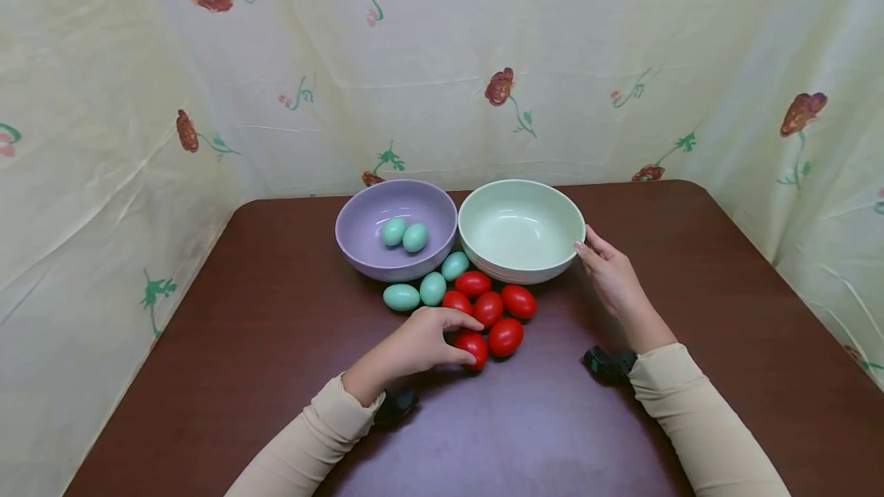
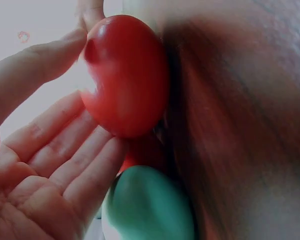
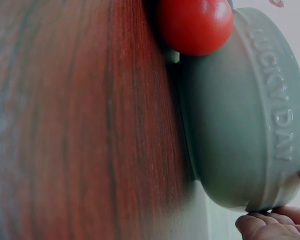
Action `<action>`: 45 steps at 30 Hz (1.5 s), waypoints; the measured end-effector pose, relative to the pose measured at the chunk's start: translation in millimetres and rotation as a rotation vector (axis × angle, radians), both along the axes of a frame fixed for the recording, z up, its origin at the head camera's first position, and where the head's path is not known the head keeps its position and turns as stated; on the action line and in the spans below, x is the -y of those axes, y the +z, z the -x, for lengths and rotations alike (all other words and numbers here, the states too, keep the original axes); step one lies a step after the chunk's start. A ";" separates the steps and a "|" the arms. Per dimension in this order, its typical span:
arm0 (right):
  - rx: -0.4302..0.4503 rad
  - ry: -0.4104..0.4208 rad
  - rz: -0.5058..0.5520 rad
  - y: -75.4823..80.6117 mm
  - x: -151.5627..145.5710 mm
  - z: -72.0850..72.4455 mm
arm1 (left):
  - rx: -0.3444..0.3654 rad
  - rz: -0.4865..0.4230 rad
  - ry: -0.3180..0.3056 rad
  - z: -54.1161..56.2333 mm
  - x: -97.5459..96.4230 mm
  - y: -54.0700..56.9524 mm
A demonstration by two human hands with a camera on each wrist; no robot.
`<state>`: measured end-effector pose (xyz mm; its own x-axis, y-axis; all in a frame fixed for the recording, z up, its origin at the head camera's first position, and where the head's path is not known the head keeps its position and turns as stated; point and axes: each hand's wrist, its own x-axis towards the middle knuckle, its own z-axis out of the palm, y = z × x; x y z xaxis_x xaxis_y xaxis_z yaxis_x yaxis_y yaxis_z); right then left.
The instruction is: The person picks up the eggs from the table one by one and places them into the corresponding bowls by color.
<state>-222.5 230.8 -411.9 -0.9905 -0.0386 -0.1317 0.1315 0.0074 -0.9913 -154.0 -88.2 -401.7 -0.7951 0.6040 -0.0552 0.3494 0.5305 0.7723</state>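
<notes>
My left hand (image 1: 430, 340) has its thumb and fingers round a red egg (image 1: 472, 350), the nearest of several red eggs lying in a cluster on the table. In the left wrist view, the thumb and fingers touch that red egg (image 2: 127, 75), and a mint-green egg (image 2: 150, 205) lies beyond. The right hand (image 1: 615, 278) holds the right side of a pale green bowl (image 1: 518, 271), thumb at the rim and fingers against the outer wall. Raised letters mark the bowl's side (image 3: 230, 120) in the right wrist view.
A purple bowl (image 1: 352, 251) with two mint-green eggs (image 1: 404, 235) stands left of the green bowl. Three more mint-green eggs (image 1: 433, 288) lie in front of it. The brown table (image 1: 276, 313) ends at a flowered curtain (image 1: 428, 83). Dark wrist devices (image 1: 608, 364) are worn under both wrists.
</notes>
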 end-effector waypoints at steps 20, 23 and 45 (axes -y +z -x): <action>0.000 0.001 -0.001 1.3 -2.0 -1.5 | -0.065 0.104 -0.058 -2.7 -1.8 0.0; -0.003 0.003 0.008 1.5 -1.6 -1.2 | -0.066 0.100 -0.050 -3.2 -2.4 -1.1; -0.008 0.003 0.026 0.2 0.1 0.2 | -0.079 0.078 0.027 -6.0 -4.6 -1.4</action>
